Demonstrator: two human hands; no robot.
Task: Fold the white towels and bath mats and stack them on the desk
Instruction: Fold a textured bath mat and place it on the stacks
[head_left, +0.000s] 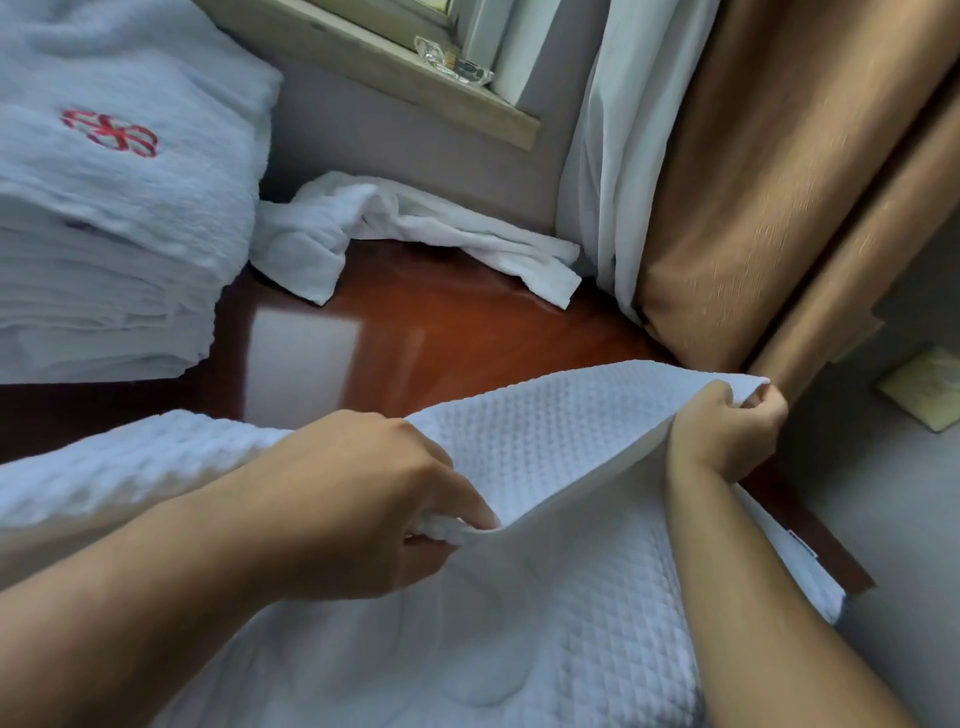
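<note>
Nearest the camera, a white waffle-textured bath mat drapes over the near edge of the glossy red-brown table, its upper layer lifted. The left hand pinches a fold of the mat's edge between thumb and curled fingers. The right hand, well apart to the right, grips the raised far corner. Farther back, on the table's left, sits a stack of folded towels with a red emblem on top. A crumpled towel lies against the wall behind. The 2 curtains hang at the right: a sheer white curtain and a brown curtain.
</note>
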